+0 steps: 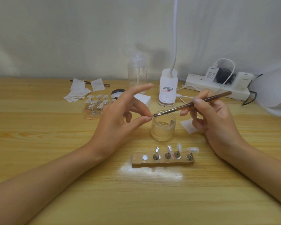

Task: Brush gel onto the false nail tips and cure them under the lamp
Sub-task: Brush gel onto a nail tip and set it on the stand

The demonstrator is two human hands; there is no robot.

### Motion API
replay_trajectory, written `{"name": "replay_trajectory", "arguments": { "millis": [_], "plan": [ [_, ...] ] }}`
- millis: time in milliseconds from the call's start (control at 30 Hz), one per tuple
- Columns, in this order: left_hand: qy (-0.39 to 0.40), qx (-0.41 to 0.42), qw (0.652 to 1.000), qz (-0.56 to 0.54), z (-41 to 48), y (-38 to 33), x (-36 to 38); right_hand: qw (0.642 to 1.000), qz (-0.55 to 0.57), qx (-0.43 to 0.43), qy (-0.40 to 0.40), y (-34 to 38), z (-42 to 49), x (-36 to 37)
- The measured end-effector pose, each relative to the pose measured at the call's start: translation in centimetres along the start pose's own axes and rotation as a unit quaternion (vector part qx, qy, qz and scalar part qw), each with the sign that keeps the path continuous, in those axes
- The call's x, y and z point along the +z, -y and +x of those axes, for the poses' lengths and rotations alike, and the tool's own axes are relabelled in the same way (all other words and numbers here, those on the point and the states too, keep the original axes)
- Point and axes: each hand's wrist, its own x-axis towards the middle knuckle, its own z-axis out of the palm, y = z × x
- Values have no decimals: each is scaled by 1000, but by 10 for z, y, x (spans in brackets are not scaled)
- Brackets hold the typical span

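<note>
Open counter (39, 140) spreads left and along the near edge. The stand (163, 161) and jar (163, 127) block the middle between left hand (118, 116) and right hand (217, 117), the brush (185, 107) slanting over the jar. Bottle (137, 73), lamp (167, 88), power strip (217, 86) and wipes (78, 91) crowd the back.

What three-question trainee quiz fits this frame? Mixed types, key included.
1. True or false: the right hand holds the brush.
2. The left hand: A) is spread flat; B) pinches a small piece beside the brush's bristles; C) is an empty fist.
3. Fill in: the near wooden holder carries ___ metal stands.
Key: 1 true; 2 B; 3 four.
</note>
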Motion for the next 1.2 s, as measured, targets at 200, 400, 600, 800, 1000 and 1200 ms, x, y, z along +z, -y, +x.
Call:
{"name": "replay_trajectory", "arguments": {
  "millis": [200, 400, 600, 800, 1000, 1200],
  "plan": [
    [0, -6, 1000, -3, 0, 0, 1, 1000, 6, 8, -23, -2, 1, -3],
    [5, -8, 1000, 1, -1, 0, 1, 999, 2, 10, -33, -4, 1, -2],
    [5, -15, 1000, 9, -1, -1, 2, 1000, -19, -9, 0, -2, 0, -1],
    [6, -17, 1000, 8, -1, -1, 2, 1000, 6, -17, -8, -2, 1, -2],
    [13, -17, 1000, 13, -1, 0, 2, 999, -2, 8, -31, -4, 1, -3],
    [12, -15, 1000, 13, -1, 1, 2, 1000, -21, -3, -13, -4, 1, -1]
  ]
}}
